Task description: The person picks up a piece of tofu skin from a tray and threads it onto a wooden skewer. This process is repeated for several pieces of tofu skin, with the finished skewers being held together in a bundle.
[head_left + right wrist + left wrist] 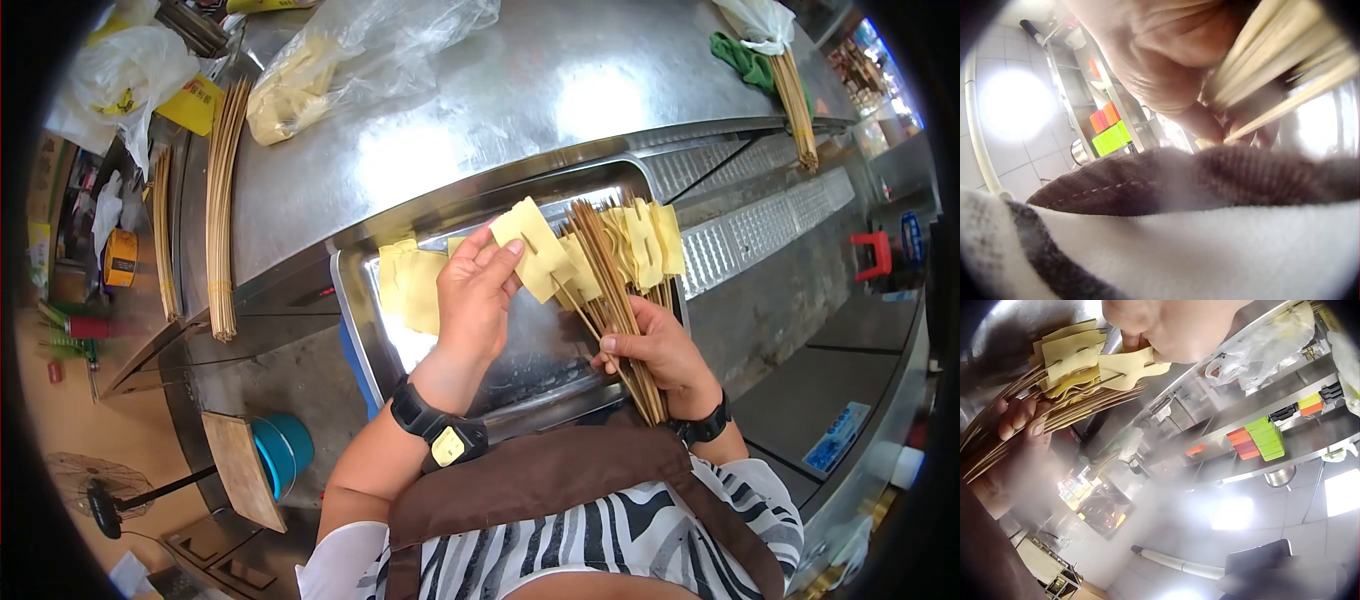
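In the head view my left hand (477,297) pinches a flat yellow sheet (530,250) between thumb and fingers, and a thin stick runs through that sheet. My right hand (660,345) grips a bundle of wooden sticks (607,270) and holds the lower end of the stick in the sheet. More skewered yellow sheets (645,245) lie just right of the bundle's top. Loose yellow sheets (412,285) rest at the tray's left side. The left wrist view shows the left hand (1172,325) on a skewered sheet (1125,367), with the right hand (1022,434) around the sticks.
Below the hands is a metal tray (358,335) beside a steel counter (500,90). Stick bundles (226,210) and a plastic bag of sheets (300,90) lie on the counter. A blue bucket (285,450) under a board and a fan (105,505) stand lower left.
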Demonstrator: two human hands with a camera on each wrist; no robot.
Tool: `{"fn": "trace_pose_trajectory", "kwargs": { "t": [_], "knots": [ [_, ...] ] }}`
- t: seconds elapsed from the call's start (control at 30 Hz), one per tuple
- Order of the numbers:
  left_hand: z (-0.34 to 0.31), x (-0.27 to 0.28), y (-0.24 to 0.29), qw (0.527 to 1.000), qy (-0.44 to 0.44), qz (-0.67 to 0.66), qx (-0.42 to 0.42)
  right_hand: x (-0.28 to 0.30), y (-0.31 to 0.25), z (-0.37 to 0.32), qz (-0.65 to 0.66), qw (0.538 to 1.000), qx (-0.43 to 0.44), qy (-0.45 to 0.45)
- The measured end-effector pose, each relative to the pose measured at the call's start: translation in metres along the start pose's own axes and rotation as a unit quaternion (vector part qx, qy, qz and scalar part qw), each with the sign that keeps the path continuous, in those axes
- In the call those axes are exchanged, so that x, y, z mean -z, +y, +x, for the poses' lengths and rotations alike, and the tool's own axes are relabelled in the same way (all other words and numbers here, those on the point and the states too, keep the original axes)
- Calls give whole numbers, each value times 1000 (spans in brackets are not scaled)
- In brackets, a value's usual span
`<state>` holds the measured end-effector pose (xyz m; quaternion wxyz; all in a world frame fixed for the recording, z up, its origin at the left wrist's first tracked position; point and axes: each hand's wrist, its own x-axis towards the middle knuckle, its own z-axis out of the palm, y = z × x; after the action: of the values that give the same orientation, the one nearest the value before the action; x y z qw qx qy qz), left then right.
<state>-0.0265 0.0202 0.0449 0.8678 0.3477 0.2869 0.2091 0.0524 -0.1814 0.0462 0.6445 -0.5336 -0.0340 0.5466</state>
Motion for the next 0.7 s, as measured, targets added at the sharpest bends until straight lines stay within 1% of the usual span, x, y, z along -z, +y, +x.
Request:
{"fn": "trace_pose_trajectory", "kwargs": {
  "t": [0.07,0.13,0.17,0.27,0.33,0.43,0.57,0.7],
  "knots": [
    [3,5,-1,1000,-8,3,5,0,1,0,6,1000,1,0],
    [5,9,-2,999,-34,1,-23,0,1,1,-1,1000,0,1],
    [4,9,-2,999,-33,0,-23,-1,1,1,-1,1000,0,0],
    [2,8,-3,999,-13,37,-32,-1,0,1,-3,1000,0,-2],
    [-1,9,-5,994,-40,89,-47,2,3,2,-6,1000,7,-6],
    [-8,6,-11,993,-39,110,-26,-1,0,0,4,1000,12,-2],
    [-15,3,-11,992,-63,101,-38,1,2,1,13,1000,13,-7],
    [-18,2,-10,989,-74,125,-9,1,1,1,14,1000,9,-1]
  ]
}}
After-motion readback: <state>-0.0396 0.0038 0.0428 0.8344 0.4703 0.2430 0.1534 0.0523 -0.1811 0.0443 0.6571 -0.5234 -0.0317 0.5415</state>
